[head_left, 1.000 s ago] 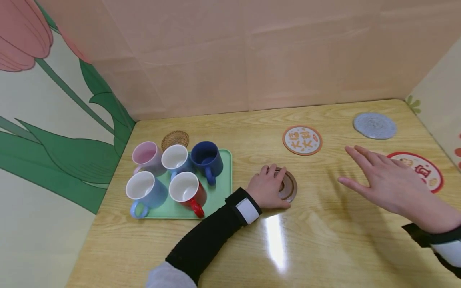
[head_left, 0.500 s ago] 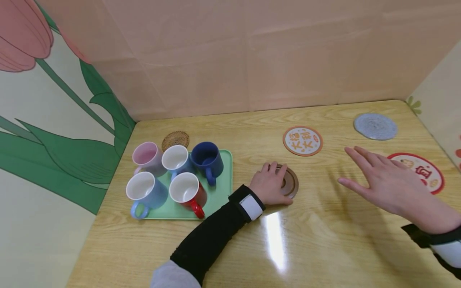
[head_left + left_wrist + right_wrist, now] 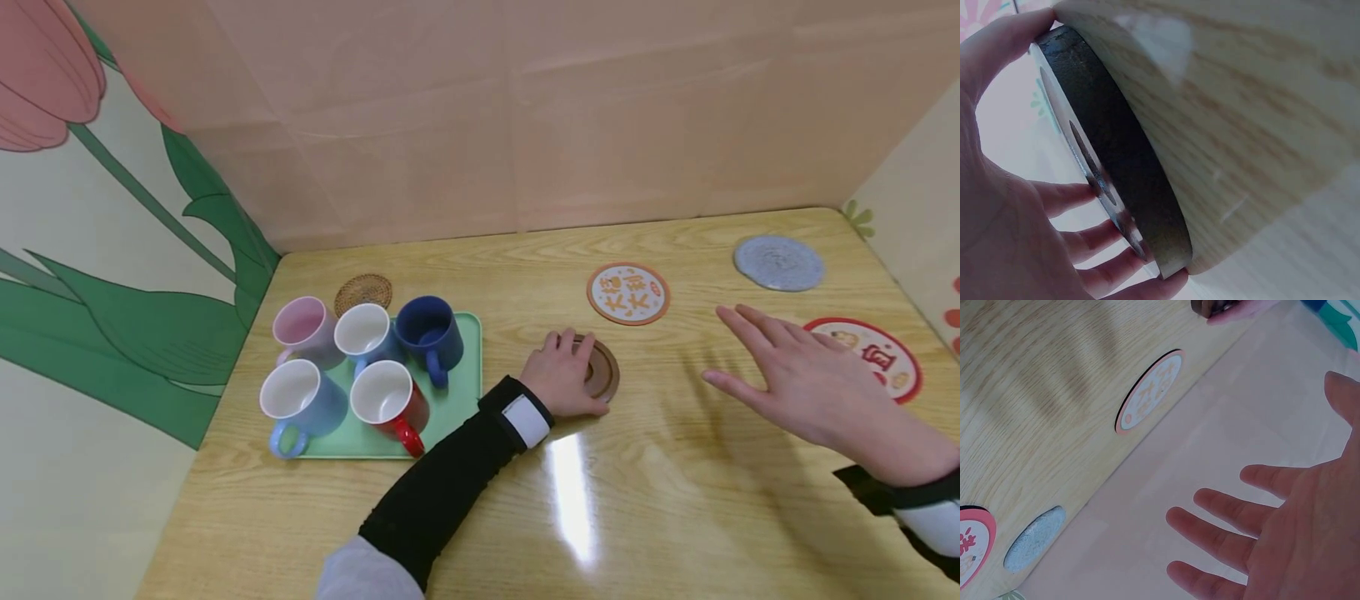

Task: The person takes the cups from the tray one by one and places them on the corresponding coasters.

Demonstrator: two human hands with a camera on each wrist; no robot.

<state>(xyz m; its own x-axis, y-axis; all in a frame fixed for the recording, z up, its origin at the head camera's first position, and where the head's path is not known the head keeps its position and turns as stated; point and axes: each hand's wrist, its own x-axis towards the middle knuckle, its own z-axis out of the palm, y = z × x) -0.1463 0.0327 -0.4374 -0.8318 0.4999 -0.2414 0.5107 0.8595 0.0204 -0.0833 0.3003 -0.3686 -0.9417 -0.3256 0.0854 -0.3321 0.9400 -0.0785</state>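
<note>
- On the table, near its middle, a thick brown disc lies flat, partly hidden from the head view by the left hand.
- Around that disc the left hand is spread to the disc's breadth and holds it: thumb at the near edge, fingers reaching over the top and toward the far edge.
- From the left wrist view, the thumb meets one end of the dark rim, a finger meets the opposite end, and the fingers between touch the ringed upper face; the palm is behind the disc.
- Well to the right of the disc, the right hand is raised over the table, fingers and thumb wide apart; in the head view it overlaps a red-rimmed coaster.
- Beyond the disc and slightly to its right lies an orange-rimmed coaster; farther right, near the back edge, is a pale blue coaster.
- Left of the left hand, well apart from the disc, a green tray bears upright mugs: a dark blue mug, a red mug and two light blue mugs. A pink mug stands at its far left corner.
- Behind the mugs lies a woven brown mat.
</note>
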